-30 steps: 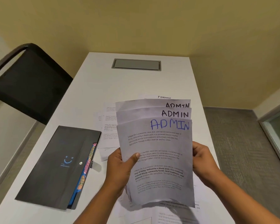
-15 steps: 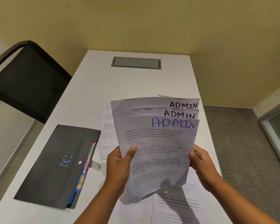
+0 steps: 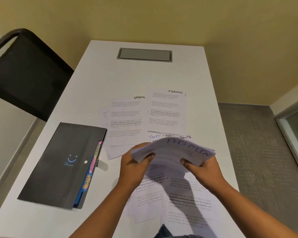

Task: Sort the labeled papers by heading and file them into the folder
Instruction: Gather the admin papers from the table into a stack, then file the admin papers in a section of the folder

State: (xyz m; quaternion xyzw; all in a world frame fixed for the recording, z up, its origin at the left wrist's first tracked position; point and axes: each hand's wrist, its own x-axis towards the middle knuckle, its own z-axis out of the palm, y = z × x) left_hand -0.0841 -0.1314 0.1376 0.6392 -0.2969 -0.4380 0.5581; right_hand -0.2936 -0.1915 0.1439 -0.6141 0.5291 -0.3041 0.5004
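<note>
A small stack of ADMIN papers (image 3: 177, 151) is held nearly flat, low over the table, blurred by motion. My left hand (image 3: 134, 166) grips its left edge and my right hand (image 3: 202, 170) grips its right edge, thumbs on the near side. A SPORTS pile (image 3: 126, 117) and a FINANCE sheet (image 3: 167, 109) lie on the white table (image 3: 100, 79) beyond my hands. More printed sheets (image 3: 187, 203) lie under my forearms. The black folder (image 3: 58, 162) lies at the left, closed, with coloured tabs (image 3: 93, 167) sticking out of its right side.
A grey cable hatch (image 3: 144, 54) is set in the table's far end. A black chair (image 3: 22, 71) stands to the left of the table. The yellow wall is behind, and grey carpet (image 3: 258, 152) lies to the right.
The ADMIN sheets were upright and fanned facing me; now they are tipped forward and down, squared together over the table. My right hand moved in onto the stack.
</note>
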